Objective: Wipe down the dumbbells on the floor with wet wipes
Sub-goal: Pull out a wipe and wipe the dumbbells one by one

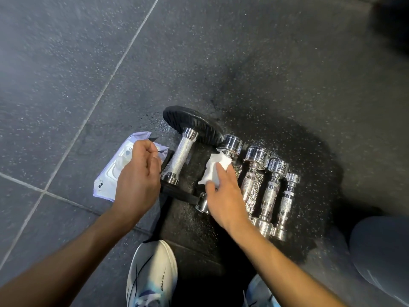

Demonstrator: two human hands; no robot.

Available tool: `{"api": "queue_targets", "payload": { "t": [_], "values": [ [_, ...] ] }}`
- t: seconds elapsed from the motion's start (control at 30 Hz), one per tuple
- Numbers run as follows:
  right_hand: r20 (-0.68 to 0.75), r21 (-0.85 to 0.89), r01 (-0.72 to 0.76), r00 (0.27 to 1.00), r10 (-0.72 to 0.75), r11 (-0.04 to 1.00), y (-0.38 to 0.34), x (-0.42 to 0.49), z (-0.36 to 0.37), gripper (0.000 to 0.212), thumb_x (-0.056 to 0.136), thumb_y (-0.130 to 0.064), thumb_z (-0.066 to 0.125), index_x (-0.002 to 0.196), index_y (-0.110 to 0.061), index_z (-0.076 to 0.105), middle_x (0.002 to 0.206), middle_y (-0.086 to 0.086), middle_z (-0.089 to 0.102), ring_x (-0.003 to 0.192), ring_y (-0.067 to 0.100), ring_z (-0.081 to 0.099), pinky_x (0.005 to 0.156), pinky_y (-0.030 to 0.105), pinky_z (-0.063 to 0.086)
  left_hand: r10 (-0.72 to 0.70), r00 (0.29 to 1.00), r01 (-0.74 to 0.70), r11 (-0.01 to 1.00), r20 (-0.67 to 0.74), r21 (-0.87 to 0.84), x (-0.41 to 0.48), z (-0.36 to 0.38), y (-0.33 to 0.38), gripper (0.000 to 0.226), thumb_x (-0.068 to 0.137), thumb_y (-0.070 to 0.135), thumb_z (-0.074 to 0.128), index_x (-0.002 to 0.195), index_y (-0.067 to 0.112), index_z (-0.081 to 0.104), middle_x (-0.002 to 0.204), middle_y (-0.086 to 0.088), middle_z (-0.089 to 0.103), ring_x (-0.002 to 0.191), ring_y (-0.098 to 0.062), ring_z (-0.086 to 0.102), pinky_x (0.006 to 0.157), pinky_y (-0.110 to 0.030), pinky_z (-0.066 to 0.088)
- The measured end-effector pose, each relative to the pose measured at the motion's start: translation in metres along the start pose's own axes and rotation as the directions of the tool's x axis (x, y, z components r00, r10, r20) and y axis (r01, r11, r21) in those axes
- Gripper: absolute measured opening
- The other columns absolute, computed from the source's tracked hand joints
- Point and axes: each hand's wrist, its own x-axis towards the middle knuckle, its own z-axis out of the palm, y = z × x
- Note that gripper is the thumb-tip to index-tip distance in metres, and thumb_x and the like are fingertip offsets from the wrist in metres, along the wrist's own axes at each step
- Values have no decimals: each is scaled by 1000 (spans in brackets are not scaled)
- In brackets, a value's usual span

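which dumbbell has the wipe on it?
The leftmost chrome dumbbell, next to the black-plated dumbbell: only there the right hand presses a wipe.

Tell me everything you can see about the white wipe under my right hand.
The white wipe is a thin, crumpled sheet, bunched into folds rather than spread flat. It lies over the handle of the leftmost small chrome dumbbell, between its two heads, with one corner pointing down and left. The right hand presses on it with straight fingers, covering its right side. Whether it is wet cannot be told.
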Motion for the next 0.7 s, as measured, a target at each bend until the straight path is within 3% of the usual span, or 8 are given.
{"api": "queue_targets", "payload": {
  "t": [0.1,0.2,0.27,0.37,0.5,0.6,0.67,0.7],
  "values": [
    [-52,-61,6,999,-9,998,2,9,-6,63,108,-30,41,164,-20,12,172,-2,-5,157,14,8,109,9,3,5,1000,-5,1000,1,-2,0,0,1,9,105,23,40,98,27,42,76,6,58,68,-16,55,67,-50,47],
    [-96,-290,59,991,-90,955,3,12,-3,73,106,-33,43,163,-8,6,172,8,-1,157,18,7,122,23,4,-7,1000,7,1000,1,8,-1,-1,3,9,107,21,41,99,25,43,75,4,59,67,-17,56,67,-49,46],
    [-94,-513,155,967,-235,844,6,12,7,75,102,-33,45,158,6,14,168,23,12,156,34,12,127,40,21,-4,1000,3,1000,1,10,-1,0,3,8,107,22,41,100,24,43,75,1,59,67,-18,55,66,-50,45],
    [13,-725,211,956,-292,656,9,17,13,76,105,-38,24,153,18,5,164,35,4,155,44,-5,128,46,6,-5,1000,5,1000,5,14,0,0,2,9,107,22,41,99,26,42,74,2,59,66,-21,56,66,-52,46],
    [15,-722,222,952,-306,655,12,22,4,69,108,-37,26,160,2,5,168,21,-6,157,32,-9,129,43,1,-3,1000,3,1000,2,23,0,-1,1,9,107,24,40,98,28,42,75,2,60,68,-25,57,67,-54,48],
    [91,-668,383,893,-440,638,18,19,3,59,107,-26,37,160,-3,24,169,13,13,158,26,3,126,33,-5,-10,1000,10,1000,3,15,0,0,2,13,107,21,41,97,28,42,76,3,59,68,-24,56,67,-54,48],
    [115,-560,446,876,-468,698,22,17,2,54,106,-17,41,158,-9,34,168,6,24,158,18,11,125,26,-6,-11,1000,11,1000,4,18,0,0,2,14,107,20,42,97,29,42,76,2,59,68,-24,57,68,-53,48],
    [91,-496,451,877,-472,742,23,13,1,52,105,-12,43,156,-11,39,166,4,30,156,17,19,126,26,2,-12,1000,12,1000,4,19,0,0,1,13,107,21,42,97,29,42,76,2,60,68,-25,57,67,-53,48]
  ]
}}
